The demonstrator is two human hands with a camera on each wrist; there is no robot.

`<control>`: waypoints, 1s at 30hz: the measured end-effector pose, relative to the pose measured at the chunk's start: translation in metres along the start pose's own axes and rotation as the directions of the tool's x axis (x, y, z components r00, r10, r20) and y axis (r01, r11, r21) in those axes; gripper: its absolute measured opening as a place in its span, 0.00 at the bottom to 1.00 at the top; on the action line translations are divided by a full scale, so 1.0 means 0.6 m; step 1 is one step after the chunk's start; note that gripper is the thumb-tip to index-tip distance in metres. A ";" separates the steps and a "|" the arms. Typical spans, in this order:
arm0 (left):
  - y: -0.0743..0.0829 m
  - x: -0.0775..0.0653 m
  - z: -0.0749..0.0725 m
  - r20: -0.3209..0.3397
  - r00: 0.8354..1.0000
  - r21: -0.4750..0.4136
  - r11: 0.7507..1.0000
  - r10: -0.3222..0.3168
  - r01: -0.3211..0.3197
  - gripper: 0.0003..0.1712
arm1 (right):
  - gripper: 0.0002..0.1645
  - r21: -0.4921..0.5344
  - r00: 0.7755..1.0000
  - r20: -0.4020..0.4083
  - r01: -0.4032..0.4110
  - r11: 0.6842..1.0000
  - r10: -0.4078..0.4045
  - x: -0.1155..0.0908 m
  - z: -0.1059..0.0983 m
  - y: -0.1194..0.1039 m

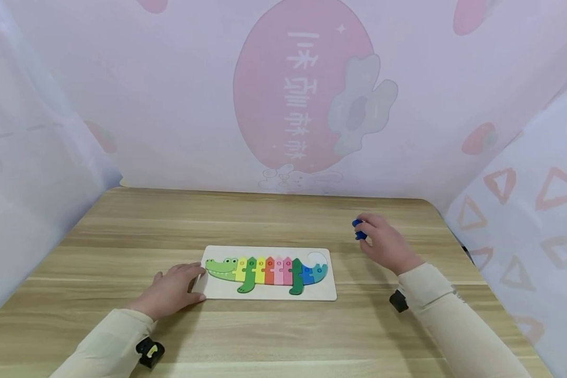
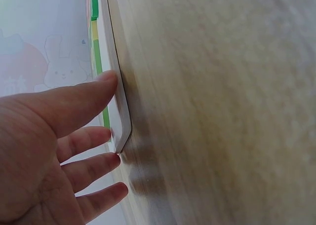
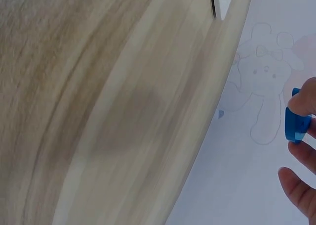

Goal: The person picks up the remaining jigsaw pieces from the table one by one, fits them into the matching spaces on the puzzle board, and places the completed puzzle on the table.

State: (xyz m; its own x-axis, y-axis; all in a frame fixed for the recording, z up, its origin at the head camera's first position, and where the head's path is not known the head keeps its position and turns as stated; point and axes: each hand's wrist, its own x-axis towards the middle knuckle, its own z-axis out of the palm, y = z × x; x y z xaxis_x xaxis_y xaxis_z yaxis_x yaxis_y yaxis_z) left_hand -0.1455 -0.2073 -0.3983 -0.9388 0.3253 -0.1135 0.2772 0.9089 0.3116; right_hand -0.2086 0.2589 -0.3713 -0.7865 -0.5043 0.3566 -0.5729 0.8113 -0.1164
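Note:
A crocodile puzzle board [image 1: 269, 293] lies flat on the table, with colourful numbered pieces set in it from the green head to the blue tail. Above the tail's end shows a pale round patch. At the board's left end, my left hand [image 1: 167, 291] touches the edge with thumb and fingers; the left wrist view shows its thumb [image 2: 106, 81] against the board's edge and the other fingers fairly straight. Held up right of the board, a small blue puzzle piece [image 1: 359, 230] is pinched between the thumb and fingers of my right hand [image 1: 382, 244]. Fingers partly cover that piece.
The wood-grain table [image 1: 264, 336] meets a pale printed backdrop [image 1: 184, 105] along its far edge. More printed cloth hangs at both sides. A black wrist mount [image 1: 149, 352] sits under the left sleeve, another mount [image 1: 399, 301] by the right.

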 end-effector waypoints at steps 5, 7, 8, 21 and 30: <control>-0.001 0.001 0.000 0.002 1.000 0.003 1.000 -0.004 0.003 0.33 | 0.11 0.003 1.000 0.003 0.008 1.000 -0.008 0.001 0.006 -0.006; -0.001 0.002 0.000 0.003 1.000 0.003 1.000 -0.005 0.005 0.33 | 0.12 0.006 1.000 0.004 0.010 1.000 -0.010 0.001 0.007 -0.009; -0.001 0.002 0.000 0.002 1.000 0.004 1.000 -0.005 0.005 0.33 | 0.12 0.005 1.000 0.005 0.011 1.000 -0.011 0.002 0.008 -0.010; 0.001 -0.001 0.001 -0.007 1.000 -0.002 1.000 0.006 -0.006 0.33 | 0.11 0.013 0.999 0.031 0.022 1.000 -0.022 0.010 0.023 -0.023; 0.002 0.000 0.001 -0.004 1.000 -0.003 1.000 0.000 0.000 0.33 | 0.12 0.001 0.998 0.045 0.039 0.999 -0.039 0.015 0.026 -0.032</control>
State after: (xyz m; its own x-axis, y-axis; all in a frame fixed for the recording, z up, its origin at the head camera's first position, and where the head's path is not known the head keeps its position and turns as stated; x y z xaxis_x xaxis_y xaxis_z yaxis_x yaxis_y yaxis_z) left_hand -0.1449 -0.2064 -0.3983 -0.9395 0.3244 -0.1100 0.2768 0.9081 0.3144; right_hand -0.2084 0.2344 -0.3806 -0.7731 -0.5483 0.3189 -0.6035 0.7906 -0.1035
